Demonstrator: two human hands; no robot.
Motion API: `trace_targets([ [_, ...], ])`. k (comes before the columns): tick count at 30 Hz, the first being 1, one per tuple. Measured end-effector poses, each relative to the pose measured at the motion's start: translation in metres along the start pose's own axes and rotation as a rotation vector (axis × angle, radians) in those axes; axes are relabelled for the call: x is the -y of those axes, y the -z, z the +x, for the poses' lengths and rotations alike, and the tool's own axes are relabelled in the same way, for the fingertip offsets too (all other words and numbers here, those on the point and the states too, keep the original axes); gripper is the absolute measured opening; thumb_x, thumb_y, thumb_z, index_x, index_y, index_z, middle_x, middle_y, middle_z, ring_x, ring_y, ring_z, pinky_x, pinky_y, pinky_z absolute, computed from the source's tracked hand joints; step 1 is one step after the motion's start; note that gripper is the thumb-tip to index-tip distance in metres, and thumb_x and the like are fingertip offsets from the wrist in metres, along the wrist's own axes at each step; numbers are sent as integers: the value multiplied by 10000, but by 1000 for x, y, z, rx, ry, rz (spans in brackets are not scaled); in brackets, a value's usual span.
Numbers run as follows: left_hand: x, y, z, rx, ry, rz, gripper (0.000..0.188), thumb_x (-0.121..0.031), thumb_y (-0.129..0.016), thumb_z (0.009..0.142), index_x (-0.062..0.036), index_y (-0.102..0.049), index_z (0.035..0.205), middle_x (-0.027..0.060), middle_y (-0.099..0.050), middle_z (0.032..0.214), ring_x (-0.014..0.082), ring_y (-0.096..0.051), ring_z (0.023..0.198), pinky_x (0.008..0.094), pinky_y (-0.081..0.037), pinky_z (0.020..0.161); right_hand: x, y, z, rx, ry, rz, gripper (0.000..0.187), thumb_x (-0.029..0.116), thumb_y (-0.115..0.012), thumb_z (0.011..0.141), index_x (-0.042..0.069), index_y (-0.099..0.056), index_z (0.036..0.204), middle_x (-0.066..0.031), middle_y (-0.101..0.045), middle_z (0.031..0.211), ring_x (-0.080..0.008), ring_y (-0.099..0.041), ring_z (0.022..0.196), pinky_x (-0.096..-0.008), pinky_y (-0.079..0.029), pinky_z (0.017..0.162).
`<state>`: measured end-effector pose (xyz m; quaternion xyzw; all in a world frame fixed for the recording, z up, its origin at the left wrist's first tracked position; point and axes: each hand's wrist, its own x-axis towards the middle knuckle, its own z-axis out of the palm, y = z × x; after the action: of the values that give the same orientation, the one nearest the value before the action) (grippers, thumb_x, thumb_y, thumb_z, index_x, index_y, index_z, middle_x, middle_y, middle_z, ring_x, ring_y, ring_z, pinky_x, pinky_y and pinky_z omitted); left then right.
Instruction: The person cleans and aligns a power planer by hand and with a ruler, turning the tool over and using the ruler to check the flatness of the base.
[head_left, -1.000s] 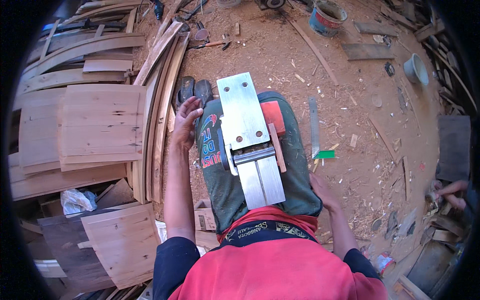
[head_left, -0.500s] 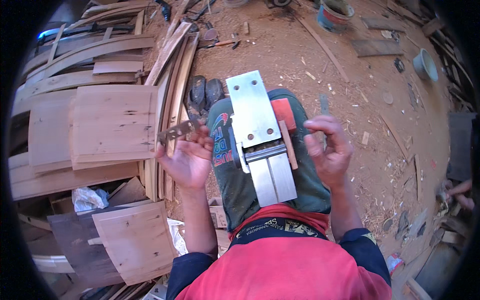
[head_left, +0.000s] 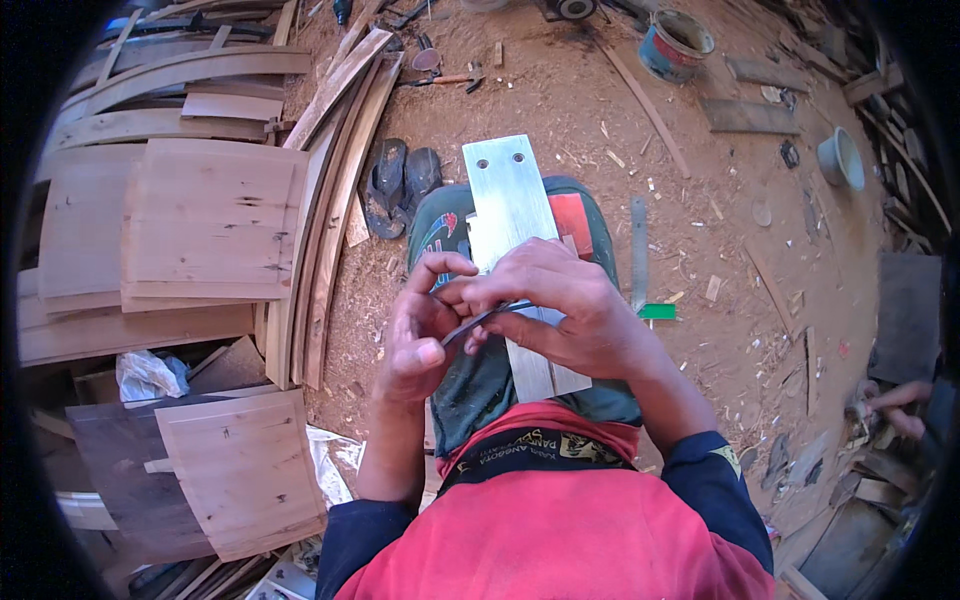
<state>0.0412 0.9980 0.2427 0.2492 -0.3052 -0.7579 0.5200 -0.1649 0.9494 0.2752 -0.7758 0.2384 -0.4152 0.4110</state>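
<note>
An electric planer (head_left: 508, 200) lies upside down across my lap, its silver sole plates facing up. Above it, my hands meet over a thin dark metal strip, a planer blade (head_left: 475, 322) seen nearly edge-on. My left hand (head_left: 412, 338) supports the strip's left end near the thumb, index finger raised and curled. With fingers bent over the top, my right hand (head_left: 570, 300) pinches the other end. The hands cover the planer's middle, where its cutter roller sits. Fingertips partly hide each other.
Right of my knee lie a steel ruler (head_left: 639, 245) and a small green object (head_left: 658, 311). Wooden panels (head_left: 215, 215) and long boards (head_left: 340, 225) are stacked left, beside dark sandals (head_left: 400, 185). A hammer (head_left: 445, 79) and buckets (head_left: 675, 48) lie farther off. Another person's hand (head_left: 898, 405) is at far right.
My right hand has come in from the right to grip the blade, which my left hand held alone. Both hands now meet over the planer, and the blade has turned edge-on.
</note>
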Motion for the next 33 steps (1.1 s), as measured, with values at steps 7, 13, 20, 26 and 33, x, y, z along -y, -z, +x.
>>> trace_targets([
  [7, 0, -25, 13, -271, -436, 564, 513, -164, -783, 865, 40, -585, 1291, 130, -690, 1121, 148, -647, 853, 262, -508, 725, 0, 8, -14, -138, -193, 2, 224, 27, -744, 847, 37, -723, 1069, -97, -654, 888, -224, -654, 810, -342, -519, 678],
  [13, -4, -35, 10, -271, -228, 915, 183, -41, -780, 846, 23, -751, 1015, 101, -721, 861, 137, -678, 792, 257, -527, 709, -1, 6, -21, -97, -182, -126, 150, 107, -733, 872, 54, -717, 1012, -93, -620, 862, -269, -607, 814, -369, -488, 734],
  [20, 15, -30, 12, -316, -189, 588, 257, -172, -652, 983, 66, -720, 1055, 147, -738, 918, 185, -711, 778, 283, -570, 705, -12, 36, -44, -157, -233, -78, 183, 174, -705, 915, 13, -710, 1003, -128, -642, 861, -263, -638, 813, -384, -490, 708],
  [26, 7, -23, 13, -388, -334, 522, 412, -304, -548, 1040, 84, -677, 1087, 197, -735, 905, 230, -728, 767, 341, -584, 699, -4, 49, -50, -422, -266, -150, 281, 238, -763, 891, 13, -709, 1050, -91, -682, 922, -173, -653, 889, -298, -519, 739],
  [33, 9, -53, 4, -159, -309, 957, 332, -245, -601, 1013, 65, -719, 993, 120, -747, 846, 166, -711, 758, 284, -537, 699, 15, 19, -47, -96, -243, 62, 406, 156, -746, 879, 12, -629, 1241, -155, -687, 1126, -281, -684, 1021, -372, -549, 856],
])
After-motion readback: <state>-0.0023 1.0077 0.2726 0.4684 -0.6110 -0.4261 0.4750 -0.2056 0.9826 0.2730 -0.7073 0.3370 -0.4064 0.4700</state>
